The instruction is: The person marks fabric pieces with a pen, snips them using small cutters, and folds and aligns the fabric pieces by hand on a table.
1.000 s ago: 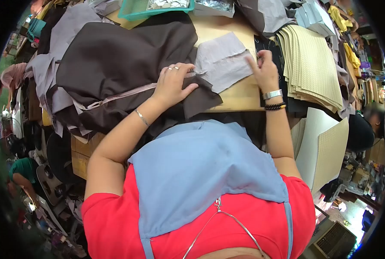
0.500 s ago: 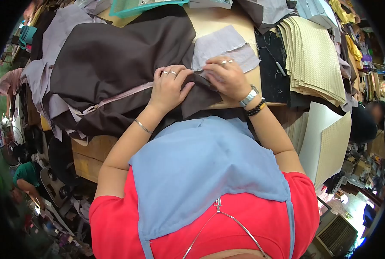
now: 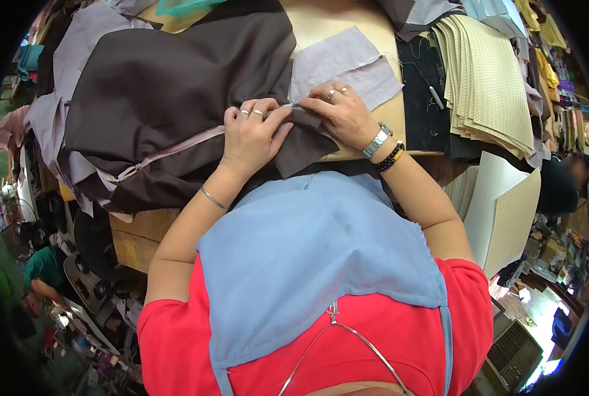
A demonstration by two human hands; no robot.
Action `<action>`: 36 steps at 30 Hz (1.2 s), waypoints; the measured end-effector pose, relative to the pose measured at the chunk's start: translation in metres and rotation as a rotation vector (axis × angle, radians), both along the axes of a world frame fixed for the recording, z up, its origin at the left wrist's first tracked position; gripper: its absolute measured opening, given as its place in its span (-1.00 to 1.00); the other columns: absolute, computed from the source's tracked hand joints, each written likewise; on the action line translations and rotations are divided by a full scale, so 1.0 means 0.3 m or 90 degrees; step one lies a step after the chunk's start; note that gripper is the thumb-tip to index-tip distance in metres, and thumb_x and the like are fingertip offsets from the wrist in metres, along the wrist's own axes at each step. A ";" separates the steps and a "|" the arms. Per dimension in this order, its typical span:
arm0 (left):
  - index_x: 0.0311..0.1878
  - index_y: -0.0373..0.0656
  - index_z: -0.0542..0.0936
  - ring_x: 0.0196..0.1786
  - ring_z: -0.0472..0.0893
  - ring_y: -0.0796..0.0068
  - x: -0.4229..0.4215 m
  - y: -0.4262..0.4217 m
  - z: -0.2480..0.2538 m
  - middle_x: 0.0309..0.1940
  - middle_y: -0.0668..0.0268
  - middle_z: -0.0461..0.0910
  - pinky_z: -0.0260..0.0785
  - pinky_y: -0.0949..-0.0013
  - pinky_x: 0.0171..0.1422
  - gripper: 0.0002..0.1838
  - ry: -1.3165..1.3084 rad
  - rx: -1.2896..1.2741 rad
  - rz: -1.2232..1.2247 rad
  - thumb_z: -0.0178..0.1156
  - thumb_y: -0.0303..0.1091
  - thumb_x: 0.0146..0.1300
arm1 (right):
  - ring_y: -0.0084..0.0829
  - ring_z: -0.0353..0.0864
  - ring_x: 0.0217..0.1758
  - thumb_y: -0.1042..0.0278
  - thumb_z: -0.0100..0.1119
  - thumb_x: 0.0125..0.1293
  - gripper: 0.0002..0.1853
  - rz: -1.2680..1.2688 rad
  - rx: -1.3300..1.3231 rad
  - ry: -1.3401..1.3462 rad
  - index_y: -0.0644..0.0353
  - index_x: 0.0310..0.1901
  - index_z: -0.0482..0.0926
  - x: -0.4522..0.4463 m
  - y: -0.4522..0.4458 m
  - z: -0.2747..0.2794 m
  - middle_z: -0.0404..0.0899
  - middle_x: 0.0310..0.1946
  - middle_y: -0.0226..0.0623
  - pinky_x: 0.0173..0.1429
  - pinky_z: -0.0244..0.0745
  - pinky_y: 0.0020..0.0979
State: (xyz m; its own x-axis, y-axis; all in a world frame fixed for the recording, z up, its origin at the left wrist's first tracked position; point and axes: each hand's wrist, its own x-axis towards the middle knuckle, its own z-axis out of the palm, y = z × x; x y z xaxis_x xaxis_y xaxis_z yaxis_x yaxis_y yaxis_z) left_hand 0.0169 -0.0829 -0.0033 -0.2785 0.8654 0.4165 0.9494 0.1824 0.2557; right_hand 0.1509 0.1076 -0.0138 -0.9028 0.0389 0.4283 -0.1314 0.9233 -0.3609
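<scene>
A large piece of dark brown fabric (image 3: pixel 182 79) lies bunched over the table in front of me, with a narrow pale pink strip (image 3: pixel 182 143) running along it. My left hand (image 3: pixel 251 132) rests on the fabric at the strip's right end, thumb and fingers closed on the cloth edge. Close by on the right, the thumb and index finger of my right hand (image 3: pixel 344 115) pinch the same edge; the fingertips nearly meet the left ones. Behind the right hand lies a light grey-lilac cloth piece (image 3: pixel 337 56).
A stack of cream textured sheets (image 3: pixel 486 86) sits at the right, beside a black strip of material (image 3: pixel 423 112) carrying a thin pen-like tool (image 3: pixel 436 98) and loose threads. A teal tray (image 3: pixel 182 5) stands at the back. A person in a green top (image 3: pixel 43 269) is at far left.
My right hand's fingers have moved slightly left and now pinch nearer the left hand. The view has shifted a little; the fabric lies much as before.
</scene>
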 end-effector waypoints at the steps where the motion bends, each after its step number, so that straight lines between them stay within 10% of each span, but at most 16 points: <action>1: -0.04 0.10 0.67 -0.06 0.54 0.50 0.000 0.000 0.000 -0.14 0.52 0.58 0.13 0.27 -0.05 -0.68 -0.002 0.002 -0.001 0.42 -0.19 0.10 | -0.21 0.59 -0.05 0.49 0.24 0.08 -0.62 0.003 0.004 -0.004 -0.01 -0.01 0.62 0.000 0.000 -0.001 0.61 -0.10 -0.34 0.09 0.49 -0.25; 36: -0.01 0.09 0.65 -0.04 0.54 0.50 -0.001 -0.002 -0.009 -0.12 0.51 0.57 0.12 0.27 -0.01 -0.67 0.010 -0.007 -0.008 0.40 -0.17 0.14 | -0.20 0.59 0.01 0.48 0.27 0.06 -0.56 -0.003 -0.029 -0.020 -0.03 0.04 0.59 0.008 0.003 -0.017 0.61 -0.04 -0.33 0.15 0.45 -0.21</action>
State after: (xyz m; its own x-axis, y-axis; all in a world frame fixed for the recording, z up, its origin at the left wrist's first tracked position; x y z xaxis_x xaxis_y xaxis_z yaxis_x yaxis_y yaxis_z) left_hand 0.0166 -0.0836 -0.0060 -0.2618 0.8733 0.4109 0.9553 0.1739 0.2390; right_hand 0.1534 0.1084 -0.0188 -0.9156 0.0619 0.3972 -0.1152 0.9063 -0.4067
